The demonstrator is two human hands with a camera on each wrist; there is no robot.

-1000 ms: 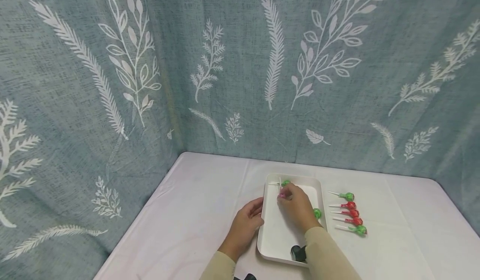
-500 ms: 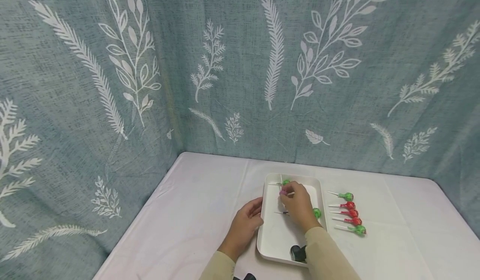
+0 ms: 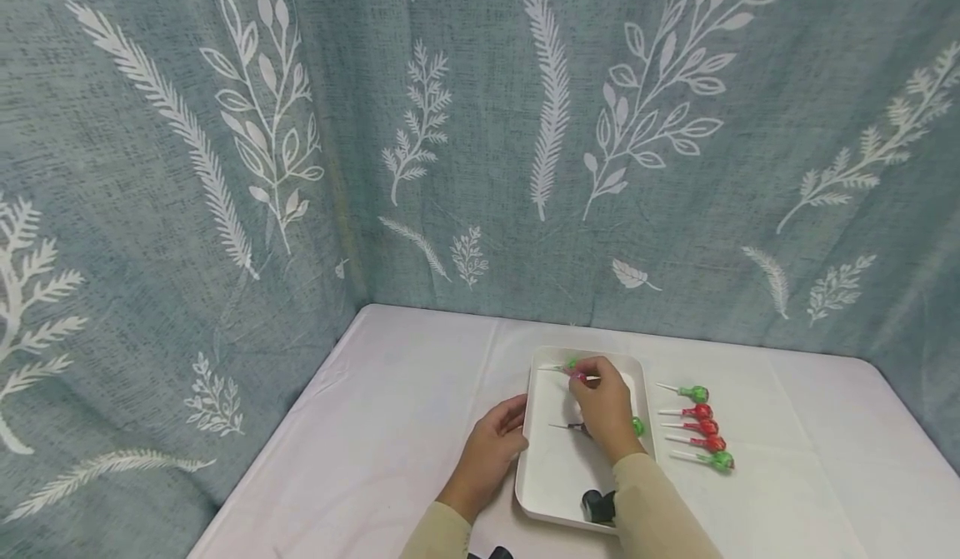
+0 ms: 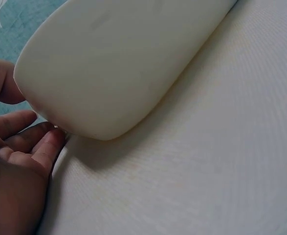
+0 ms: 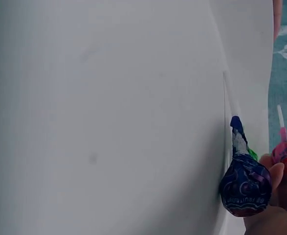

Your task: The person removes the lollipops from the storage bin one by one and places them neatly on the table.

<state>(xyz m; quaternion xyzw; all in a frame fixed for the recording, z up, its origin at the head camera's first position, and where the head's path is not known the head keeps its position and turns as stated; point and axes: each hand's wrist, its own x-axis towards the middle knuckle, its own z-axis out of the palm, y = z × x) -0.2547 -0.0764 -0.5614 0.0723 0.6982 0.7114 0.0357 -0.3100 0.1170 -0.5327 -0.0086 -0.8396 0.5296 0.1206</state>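
Observation:
In the head view my right hand (image 3: 606,401) is over the far half of a white tray (image 3: 536,476). Its thumb and fingertips pinch a pink and red wrapped lollipop (image 5: 286,155), whose white stick juts out free. A dark blue lollipop (image 5: 246,188) lies in the tray below that hand. Two green lollipops, one at the far end (image 3: 573,364) and another by the right wall (image 3: 637,426), are partly hidden by the hand. My left hand (image 3: 487,451) holds the tray's left side, with fingers against its outer wall (image 4: 23,147).
To the right of the tray, a column of lollipops lies on the white tablecloth (image 3: 795,442): red ones (image 3: 701,427) between a green one at each end (image 3: 697,394). A black wrist camera (image 3: 597,506) hangs over the tray's near end. A patterned curtain (image 3: 480,167) hangs behind.
My right hand has shifted slightly right with the pink lollipop, whose stick has swung from pointing away. The dark blue lollipop has come into view under the hand. My left hand stays put.

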